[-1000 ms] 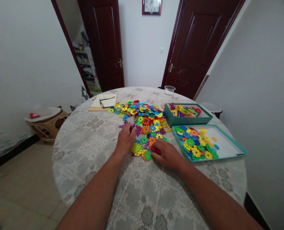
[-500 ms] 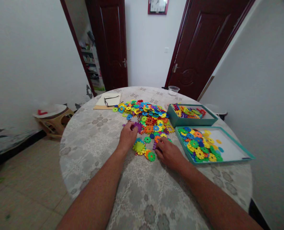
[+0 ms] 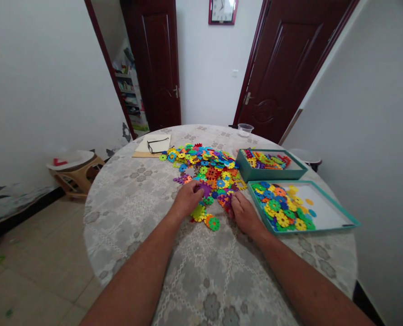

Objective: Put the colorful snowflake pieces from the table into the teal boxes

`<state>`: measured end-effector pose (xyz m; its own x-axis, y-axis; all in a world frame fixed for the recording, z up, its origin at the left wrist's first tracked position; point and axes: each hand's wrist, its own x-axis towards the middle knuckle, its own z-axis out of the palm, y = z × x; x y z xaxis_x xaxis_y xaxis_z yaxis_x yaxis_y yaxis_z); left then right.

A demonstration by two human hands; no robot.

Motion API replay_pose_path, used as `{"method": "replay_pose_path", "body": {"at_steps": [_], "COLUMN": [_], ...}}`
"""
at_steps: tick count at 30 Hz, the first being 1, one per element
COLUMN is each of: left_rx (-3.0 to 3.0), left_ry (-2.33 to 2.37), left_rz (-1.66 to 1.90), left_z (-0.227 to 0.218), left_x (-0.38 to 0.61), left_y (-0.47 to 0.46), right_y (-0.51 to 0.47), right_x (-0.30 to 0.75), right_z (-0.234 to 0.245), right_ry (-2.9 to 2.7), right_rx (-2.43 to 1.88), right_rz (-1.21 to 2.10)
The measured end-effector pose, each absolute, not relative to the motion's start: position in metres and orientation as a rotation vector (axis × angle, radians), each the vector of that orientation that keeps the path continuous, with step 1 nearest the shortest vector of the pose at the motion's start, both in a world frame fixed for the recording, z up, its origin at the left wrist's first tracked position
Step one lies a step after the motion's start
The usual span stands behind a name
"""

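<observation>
A heap of coloured plastic gear-shaped pieces [image 3: 208, 165] lies on the round table [image 3: 136, 199]. My left hand [image 3: 186, 200] rests at the heap's near edge, its fingers pinching a purple piece [image 3: 206, 188]. My right hand [image 3: 244, 212] lies beside it, fingers curled onto a small cluster of red and purple pieces [image 3: 225, 200]. A yellow piece [image 3: 197, 213] and a green-and-orange pair [image 3: 212, 222] lie between the two hands, near the table's front.
A teal box [image 3: 272, 173] with coloured pieces and a flat teal lid [image 3: 327, 213] holding more stand at the right. Glasses on a notebook [image 3: 153, 145] lie at the far left, a clear cup [image 3: 245, 129] at the back. A stool [image 3: 74, 170] stands on the floor.
Both hands have moved closer together over the near edge of the heap. The left hand has taken hold of a purple piece; the right hand has slid up from the table's front.
</observation>
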<state>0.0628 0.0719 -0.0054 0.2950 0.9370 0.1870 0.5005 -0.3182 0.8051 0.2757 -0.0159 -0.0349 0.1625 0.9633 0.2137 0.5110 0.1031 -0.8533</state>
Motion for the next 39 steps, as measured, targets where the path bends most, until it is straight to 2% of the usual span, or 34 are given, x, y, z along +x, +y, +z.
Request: {"method": "replay_pose_path", "body": {"at_steps": [10, 22, 26, 33, 39], "left_rx": [2.098, 2.007, 2.061, 2.293, 2.428], "left_ry": [0.768, 0.796, 0.750, 0.951, 0.996], "left_rz": [0.590, 0.502, 0.437, 0.386, 0.132], "left_z": [0.003, 0.004, 0.009, 0.012, 0.001], "left_x": [0.064, 0.056, 0.049, 0.014, 0.009], "left_y": [0.056, 0.057, 0.058, 0.067, 0.067], "right_y": [-0.020, -0.020, -0.023, -0.020, -0.020], "right_x": [0.265, 0.265, 0.264, 0.273, 0.270], "right_z": [-0.034, -0.030, -0.025, -0.019, -0.021], "right_ry": [-1.396, -1.435, -1.561, -1.439, -1.447], "right_rx": [-1.468, -1.287, -1.307, -1.493, -1.504], "right_rz": [0.757, 1.034, 1.005, 0.689, 0.738]}}
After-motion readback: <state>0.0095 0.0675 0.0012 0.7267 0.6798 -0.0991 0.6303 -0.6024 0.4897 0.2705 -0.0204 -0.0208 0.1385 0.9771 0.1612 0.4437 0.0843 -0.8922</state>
